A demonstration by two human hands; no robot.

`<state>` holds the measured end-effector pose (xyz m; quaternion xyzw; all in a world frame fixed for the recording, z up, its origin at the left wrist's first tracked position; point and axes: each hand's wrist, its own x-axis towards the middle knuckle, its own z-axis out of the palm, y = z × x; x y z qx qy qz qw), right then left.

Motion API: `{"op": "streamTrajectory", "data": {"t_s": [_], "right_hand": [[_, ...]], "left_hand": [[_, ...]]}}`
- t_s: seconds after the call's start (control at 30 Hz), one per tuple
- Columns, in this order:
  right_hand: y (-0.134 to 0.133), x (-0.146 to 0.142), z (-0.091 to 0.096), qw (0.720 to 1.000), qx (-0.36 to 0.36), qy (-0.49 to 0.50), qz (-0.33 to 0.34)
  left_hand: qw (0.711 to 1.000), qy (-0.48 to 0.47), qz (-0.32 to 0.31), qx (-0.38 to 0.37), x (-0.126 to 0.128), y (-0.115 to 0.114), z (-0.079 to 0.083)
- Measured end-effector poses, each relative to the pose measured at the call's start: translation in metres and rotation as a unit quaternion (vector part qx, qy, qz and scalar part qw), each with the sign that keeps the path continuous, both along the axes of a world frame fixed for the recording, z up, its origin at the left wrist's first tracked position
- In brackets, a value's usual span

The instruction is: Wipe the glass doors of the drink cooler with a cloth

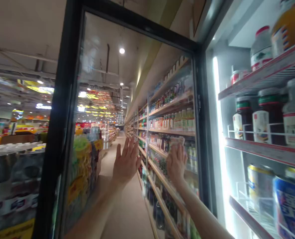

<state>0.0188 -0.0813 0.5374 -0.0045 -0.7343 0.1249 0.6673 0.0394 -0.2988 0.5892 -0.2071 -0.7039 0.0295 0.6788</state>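
In front of me stands a glass fridge door (59, 109) with a black frame, swung open. My left hand (126, 162) is raised at the glass with its fingers stretched out and somewhat spread, and nothing shows in it. To the right, my right hand (176, 162) presses a pale, crumpled cloth (178, 140) to the inner side of the pane. Its fingers lie over the cloth, so only the upper edge shows. Whether the left palm touches the glass I cannot tell.
On the right is the lit fridge, its wire shelves (261, 151) holding dark bottles (270, 116), a red-capped bottle (261, 49) and cans (290, 202). Through the glass run an aisle (122, 212) and long stocked shelves (172, 132). Packed bottles (15, 179) stand at the left.
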Motion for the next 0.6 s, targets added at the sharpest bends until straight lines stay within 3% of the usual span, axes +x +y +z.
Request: {"op": "streamTrajectory", "data": {"t_s": [0.07,0.13,0.2,0.3,0.37,0.43,0.53,0.6], "right_hand": [[-0.023,0.003,-0.014,0.987,0.152,-0.006,0.048],[-0.028,0.005,-0.028,0.975,0.212,-0.01,0.066],[-0.01,0.006,-0.039,0.99,0.137,-0.017,0.037],[0.024,0.006,-0.048,0.997,-0.065,-0.034,-0.036],[0.02,0.008,-0.056,0.994,-0.095,-0.037,-0.047],[-0.005,0.011,-0.068,0.999,0.006,-0.042,-0.008],[-0.039,0.016,-0.091,0.979,0.186,-0.047,0.073],[-0.031,0.016,-0.103,0.979,0.183,-0.057,0.075]], "left_hand": [[1.0,-0.005,-0.007,-0.012,0.0,-0.008,-0.013],[0.999,-0.004,-0.005,-0.034,0.002,-0.02,-0.035],[0.999,0.0,0.005,-0.048,0.004,-0.033,-0.057],[0.999,-0.001,0.015,-0.049,0.005,-0.044,-0.076],[0.999,-0.005,0.018,-0.045,0.004,-0.046,-0.078],[0.999,-0.008,0.02,-0.043,0.002,-0.045,-0.076],[0.999,-0.013,0.02,-0.043,-0.001,-0.044,-0.074],[0.999,-0.019,0.028,-0.042,0.0,-0.042,-0.075]]}}
